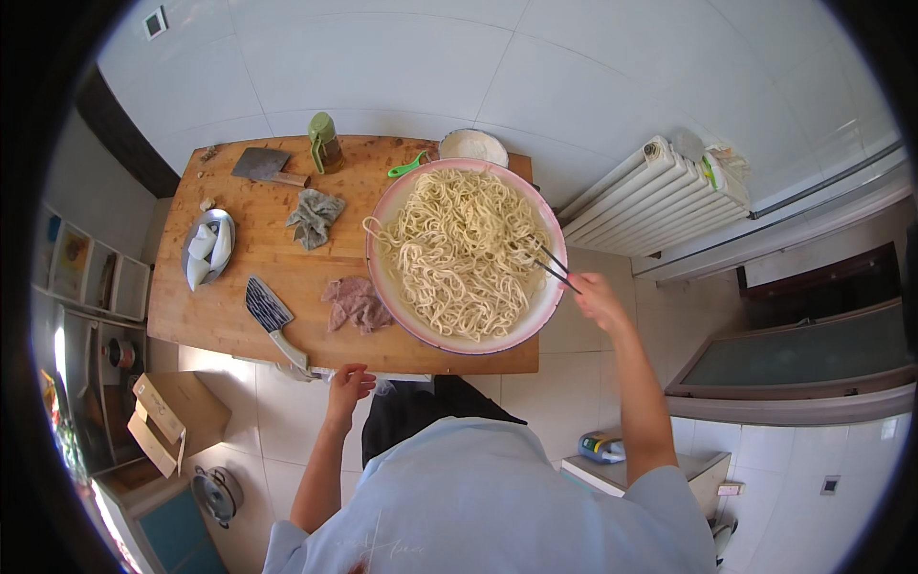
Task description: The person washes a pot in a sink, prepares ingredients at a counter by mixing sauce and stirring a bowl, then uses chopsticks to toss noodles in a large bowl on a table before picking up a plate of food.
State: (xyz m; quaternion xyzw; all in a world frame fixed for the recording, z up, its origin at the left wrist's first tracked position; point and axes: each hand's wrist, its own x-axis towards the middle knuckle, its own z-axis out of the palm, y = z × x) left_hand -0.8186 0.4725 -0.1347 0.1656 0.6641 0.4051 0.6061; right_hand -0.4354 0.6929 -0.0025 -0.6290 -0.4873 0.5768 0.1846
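A large enamel basin with a pink rim (378,287) stands at the right end of the wooden table (251,215), heaped with noodles (466,258). My right hand (597,300), at the basin's right side, holds a pair of dark chopsticks (556,275) whose tips are in the noodles. My left hand (351,386) hangs just off the table's front edge with fingers loosely curled and nothing visible in it. Nearest to it on the table lie a cleaver with a pale handle (272,316) and a reddish cloth (356,304).
Farther left are a metal dish (224,265) of white pieces, a grey cloth (315,217), a wooden-handled cleaver (262,165) and a green-topped bottle (326,147). A green peeler (407,166) and a bowl of pale powder (473,146) sit behind the basin. A radiator (652,201) stands right.
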